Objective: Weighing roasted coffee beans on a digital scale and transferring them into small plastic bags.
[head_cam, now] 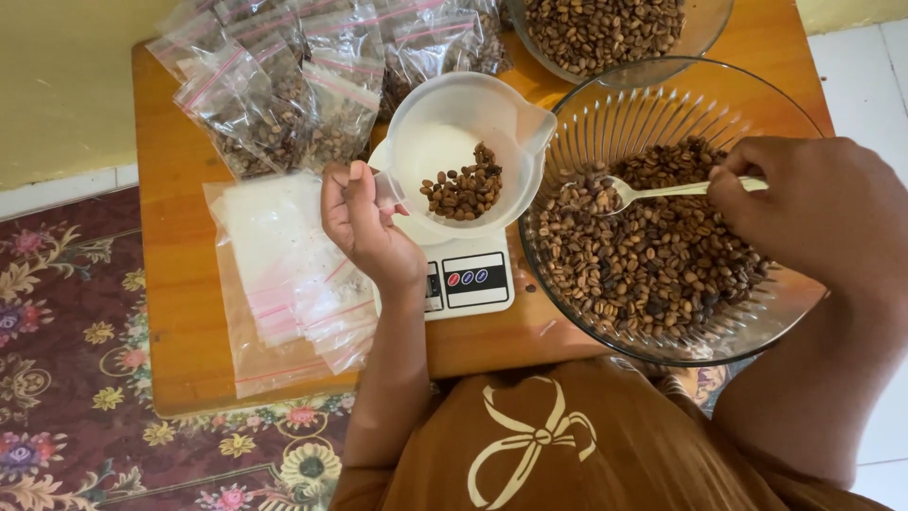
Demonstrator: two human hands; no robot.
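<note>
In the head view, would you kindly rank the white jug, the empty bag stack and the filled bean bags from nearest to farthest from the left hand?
From the left hand:
1. White jug, touching, on its right.
2. Empty bag stack, just left.
3. Filled bean bags, at the table's far-left corner.

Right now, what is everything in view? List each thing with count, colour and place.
spoon: one, silver, in right hand over big bowl
big bowl: one, clear ribbed glass, table right, holds brown beans
cup: one, white plastic, on the scale, few beans inside
scale: one, white, table centre
second bowl: one, clear, top edge, beans inside
filled bags: several, clear, top left
empty bags: a stack, clear, table left
table: one, orange wood
rug: one, dark red floral, floor left
left hand: on cup handle
right hand: holding spoon
</note>
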